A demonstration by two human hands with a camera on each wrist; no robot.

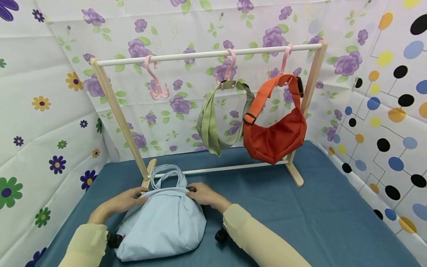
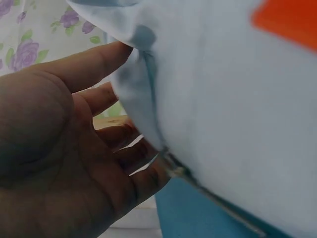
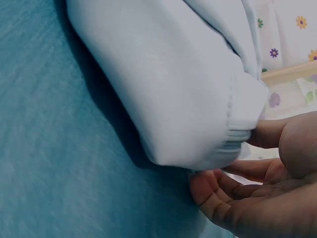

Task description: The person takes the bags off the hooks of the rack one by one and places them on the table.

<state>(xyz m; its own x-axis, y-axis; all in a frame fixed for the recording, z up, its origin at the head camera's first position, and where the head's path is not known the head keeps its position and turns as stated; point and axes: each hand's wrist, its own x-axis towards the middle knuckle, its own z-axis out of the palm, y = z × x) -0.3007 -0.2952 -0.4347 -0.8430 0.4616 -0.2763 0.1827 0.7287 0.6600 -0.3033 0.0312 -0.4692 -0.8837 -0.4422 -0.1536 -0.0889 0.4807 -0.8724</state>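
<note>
A light blue fabric handbag (image 1: 166,218) stands on the blue cloth, its two loop handles (image 1: 170,174) sticking up at the back. My left hand (image 1: 125,200) grips its upper left edge. In the left wrist view, the thumb (image 2: 106,62) lies at a fold in the fabric with the other fingers behind the edge, near a zip (image 2: 213,196). At the upper right corner, my right hand (image 1: 204,194) pinches the bag. The right wrist view has gathered fabric (image 3: 240,134) between that thumb and the fingers.
Behind the bag is a wooden rack with a white rail (image 1: 200,55). One pink hook (image 1: 155,79) hangs bare at its left. Farther right hang a green strap bag (image 1: 210,126) and an orange-red bag (image 1: 275,139) on pink hooks. Patterned cloth walls (image 1: 390,111) enclose the blue surface (image 1: 327,215).
</note>
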